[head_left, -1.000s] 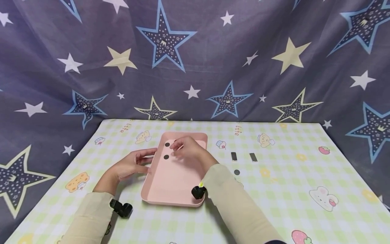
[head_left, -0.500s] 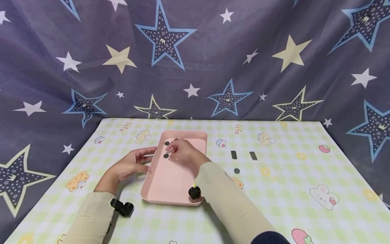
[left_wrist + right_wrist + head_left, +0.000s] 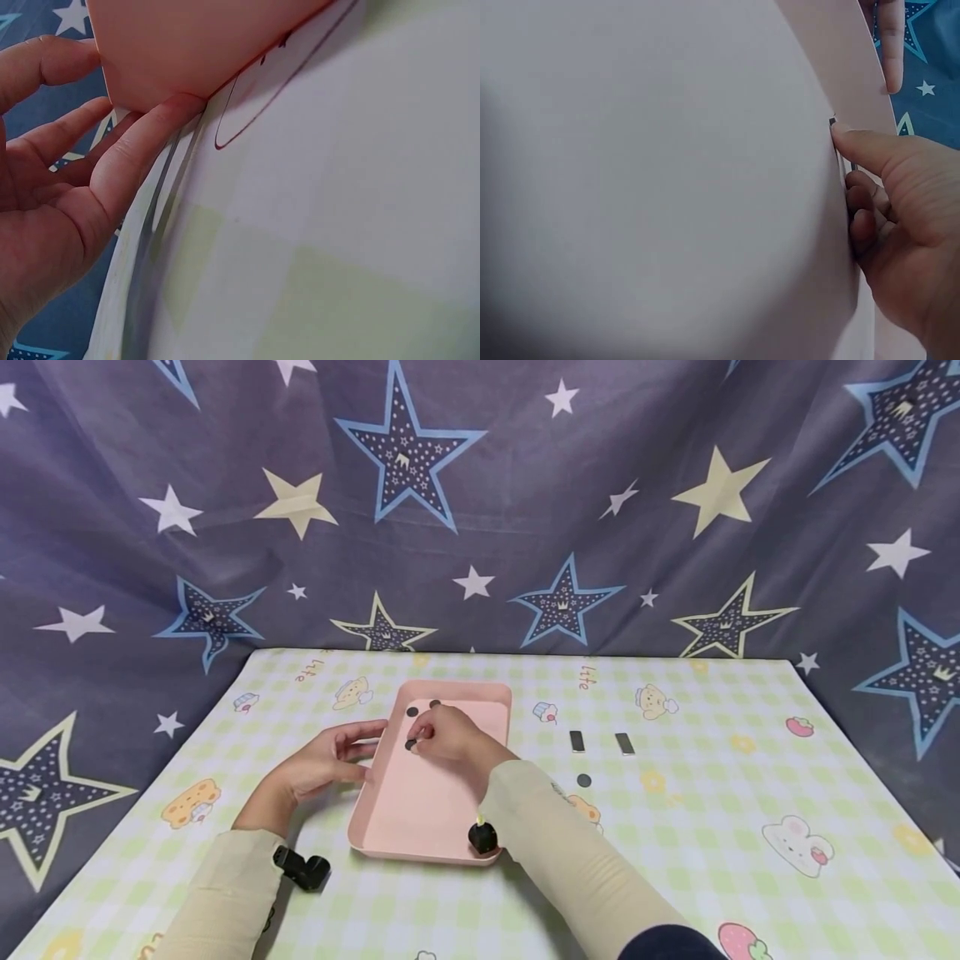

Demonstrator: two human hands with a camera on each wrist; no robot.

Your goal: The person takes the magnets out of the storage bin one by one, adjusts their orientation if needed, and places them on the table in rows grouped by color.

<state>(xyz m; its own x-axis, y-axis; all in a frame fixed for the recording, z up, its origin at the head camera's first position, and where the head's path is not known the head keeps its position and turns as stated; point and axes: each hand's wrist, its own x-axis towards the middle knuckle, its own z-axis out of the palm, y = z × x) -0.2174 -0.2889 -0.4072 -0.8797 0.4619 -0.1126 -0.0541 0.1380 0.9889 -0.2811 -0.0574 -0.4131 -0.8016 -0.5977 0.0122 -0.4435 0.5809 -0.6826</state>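
Note:
A shallow pink tray lies lengthwise on the table in the head view. My left hand rests along its left side, fingers fairly straight; in the left wrist view the thumb touches the tray's lower edge. Over the tray's far half, my right hand has curled fingers, thumb and index finger at a flat black disc on the tray floor. The right wrist view has the thumb tip against that disc's dark edge. Farther back in the tray lie another black disc and a partly hidden one.
Right of the tray, two dark rectangular pieces and a dark disc lie on the checked tablecloth. A star-patterned curtain hangs behind the table. Small black cameras sit on both wrists.
My right hand has shifted slightly left and closed in on the nearer disc, partly covering it. The disc farther back, hidden a second ago, now shows beyond my fingers. The left hand stays put.

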